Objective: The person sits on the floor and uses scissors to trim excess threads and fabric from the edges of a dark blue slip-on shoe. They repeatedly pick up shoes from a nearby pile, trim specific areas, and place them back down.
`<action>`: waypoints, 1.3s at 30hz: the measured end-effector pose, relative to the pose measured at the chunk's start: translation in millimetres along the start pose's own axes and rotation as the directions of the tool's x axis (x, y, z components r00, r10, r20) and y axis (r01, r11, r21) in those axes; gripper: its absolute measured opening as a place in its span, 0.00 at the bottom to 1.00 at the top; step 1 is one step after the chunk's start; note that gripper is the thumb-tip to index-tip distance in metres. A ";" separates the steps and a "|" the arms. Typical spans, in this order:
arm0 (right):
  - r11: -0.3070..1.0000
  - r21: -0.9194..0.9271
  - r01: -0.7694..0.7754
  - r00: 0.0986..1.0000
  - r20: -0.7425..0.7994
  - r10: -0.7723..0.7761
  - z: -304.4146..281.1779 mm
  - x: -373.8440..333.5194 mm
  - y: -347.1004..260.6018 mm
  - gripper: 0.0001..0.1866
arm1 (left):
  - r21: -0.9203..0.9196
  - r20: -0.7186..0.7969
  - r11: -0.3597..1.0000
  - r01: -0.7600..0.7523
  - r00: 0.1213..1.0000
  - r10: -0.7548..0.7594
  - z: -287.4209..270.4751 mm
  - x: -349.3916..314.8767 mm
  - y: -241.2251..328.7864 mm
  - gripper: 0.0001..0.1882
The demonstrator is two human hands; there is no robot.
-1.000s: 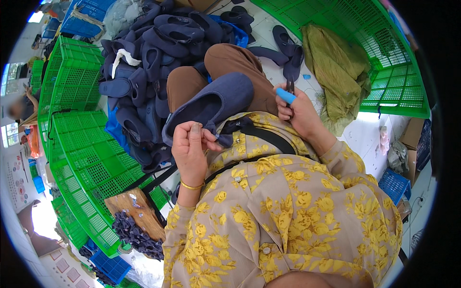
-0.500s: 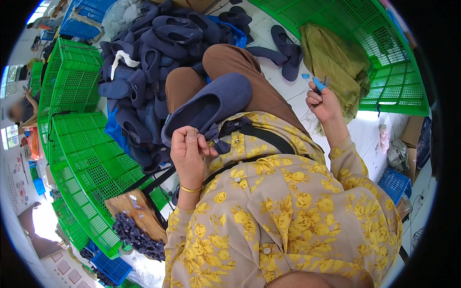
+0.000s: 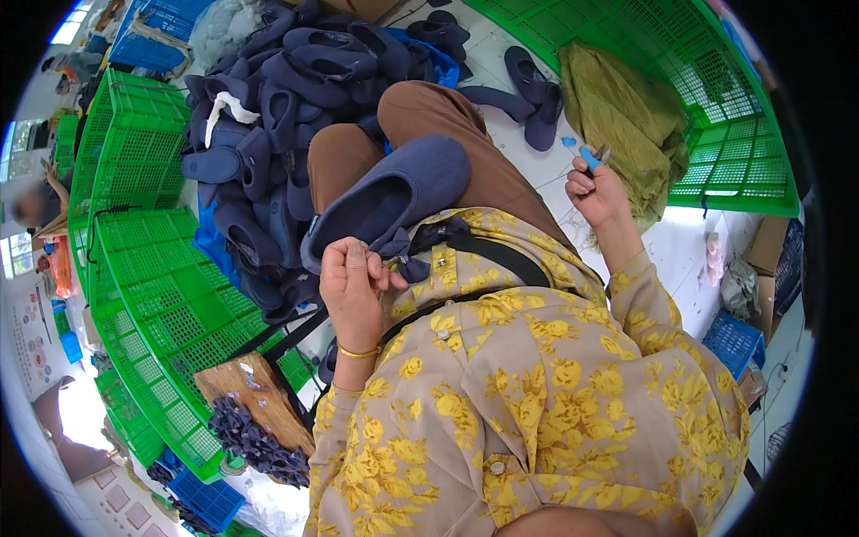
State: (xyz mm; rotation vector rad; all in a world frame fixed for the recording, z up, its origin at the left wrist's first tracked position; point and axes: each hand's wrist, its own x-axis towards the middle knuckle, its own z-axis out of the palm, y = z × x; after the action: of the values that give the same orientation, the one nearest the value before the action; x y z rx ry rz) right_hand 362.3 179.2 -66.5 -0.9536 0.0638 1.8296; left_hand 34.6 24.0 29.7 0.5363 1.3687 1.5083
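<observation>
A dark blue slipper point(image 3: 438, 174) rests across my brown-trousered thighs, its opening facing up and toward me. My left hand point(image 3: 351, 286), with a gold bangle at the wrist, is at the slipper's heel end. Thumb and forefinger are pinched together against its edge; what lies between them is too small to tell. Dark cloth scraps point(image 3: 412, 267) bunch beside those fingers on my lap. Out to the right, away from the slipper, my right hand point(image 3: 598, 195) is raised and closed on a small blue tool point(image 3: 590, 159) with metal tips, seemingly thread snips.
A large heap of dark slippers point(image 3: 277, 116) lies beyond my knees, with a white strip point(image 3: 228, 109) on top. Green crates point(image 3: 157, 295) stand at the left, another green crate point(image 3: 729, 116) at the far right. Near it lies an olive sack point(image 3: 617, 107). A wooden board point(image 3: 255, 398) sits by my left elbow.
My right hand has shifted very slightly left and turned a little, still holding the blue tool. The left hand and the slipper are practically in place.
</observation>
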 end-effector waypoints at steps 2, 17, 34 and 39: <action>1.000 0.008 -0.009 1.000 -0.002 0.009 -0.7 -0.8 -0.5 0.05 | 0.003 -0.006 1.000 -0.010 1.000 0.010 -2.8 0.0 0.9 0.08; 1.000 -0.009 -0.008 0.992 -0.124 0.007 -20.7 13.1 -1.9 0.05 | -0.166 -0.121 0.976 -0.144 0.985 0.125 -30.7 -10.7 10.9 0.08; 0.996 -0.073 0.045 0.989 -0.135 -0.055 -8.6 11.5 -2.0 0.03 | 0.019 -0.273 0.981 -0.191 0.943 0.188 -38.2 -7.9 20.8 0.07; 0.987 -0.102 0.127 0.972 -0.183 -0.144 -28.9 21.8 -2.7 0.03 | 0.122 -0.329 0.946 -0.300 0.887 0.323 -48.3 -4.9 16.8 0.08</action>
State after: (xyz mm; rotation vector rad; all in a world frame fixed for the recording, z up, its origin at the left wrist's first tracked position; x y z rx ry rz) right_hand 377.7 184.0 -99.0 -1.1670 0.0334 1.6234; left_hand -9.9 -1.5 33.7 0.5730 1.6682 1.8913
